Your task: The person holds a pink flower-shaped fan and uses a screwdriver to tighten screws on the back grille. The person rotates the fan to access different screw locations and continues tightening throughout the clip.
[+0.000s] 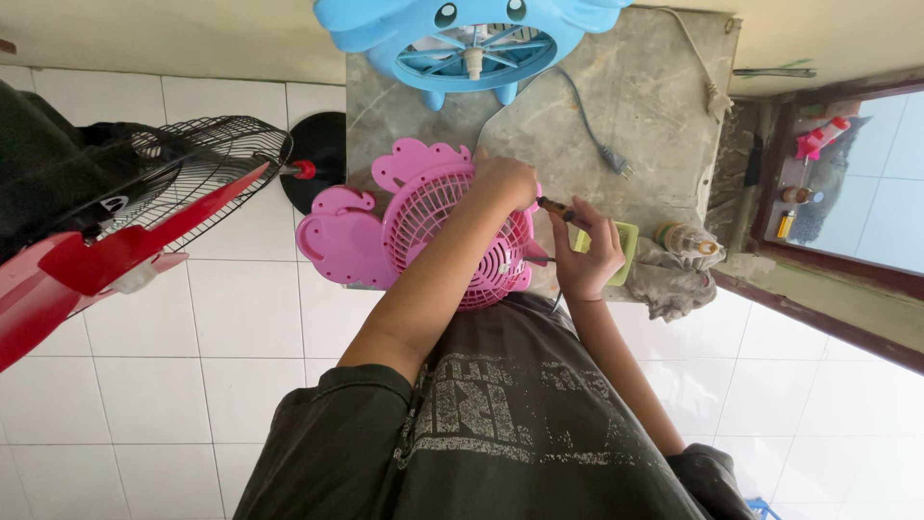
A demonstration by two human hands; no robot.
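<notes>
I am looking down over my own chest at a grey stone surface (664, 116) in the upper middle of the frame. The pink fan (452, 236), a small one with a round grille and cartoon-shaped plastic housing, is lying at the near edge of that surface, just left of centre. My left hand (505, 183) is resting on the upper right rim of its grille, fingers curled down onto the plastic and pressing it; whether they are closing around anything I cannot tell. My right hand (589, 255) is sitting just beside the fan's right edge and is clamped on a screwdriver (560, 209) with a dark and yellow handle. The tool's long axis is running from my right hand up and to the left, its handle end nearly touching my left hand. So the fan is lying to the left of my right hand and directly under my left, and the two hands are close together, the left one nearer the grille.

Just behind my right hand a small pale green tray (628, 252) is showing. A blue fan (472, 39) is sitting at the top of the frame, and a red standing fan (144, 212) is leaning at the left over the white tiled floor (221, 327).
</notes>
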